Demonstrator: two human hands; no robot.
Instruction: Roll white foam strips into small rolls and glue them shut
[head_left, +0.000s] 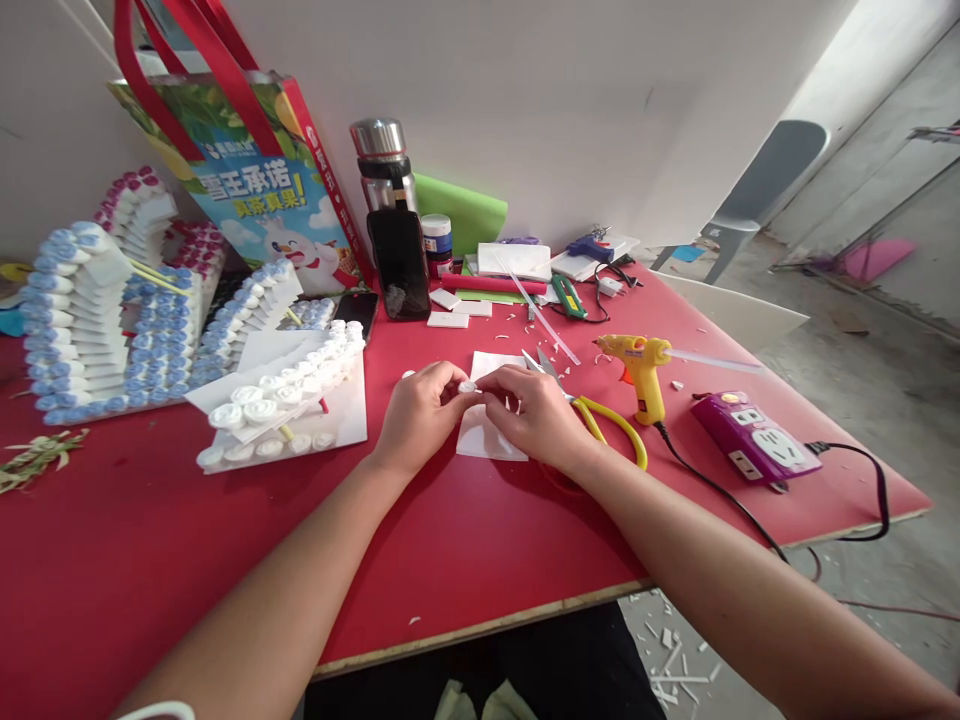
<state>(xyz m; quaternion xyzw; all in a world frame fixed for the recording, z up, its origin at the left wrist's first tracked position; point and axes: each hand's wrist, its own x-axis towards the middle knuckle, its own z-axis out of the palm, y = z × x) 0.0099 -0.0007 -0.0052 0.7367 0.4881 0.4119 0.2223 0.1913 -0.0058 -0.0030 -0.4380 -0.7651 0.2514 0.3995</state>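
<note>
Between my fingertips is a small white rolled rosette [467, 387], pinched from both sides. My left hand [424, 410] has thumb and forefinger closed on its left side. From the right, my right hand [531, 412] pinches it too, the other fingers curled under. A white paper sheet [491, 440] lies on the table below the hands. Just right of my right hand rest scissors with yellow handles [619, 420], their blades pointing away. To the left stands a white board model [289, 400] with rows of similar white rosettes.
A yellow glue gun [637, 365] and a purple power strip [754, 435] with cables sit on the right. Behind are a green cutter [568, 297], a phone [397, 260] against a steel flask [381, 160], and a shopping bag [262, 190]. Blue rosette models [82, 330] stand left.
</note>
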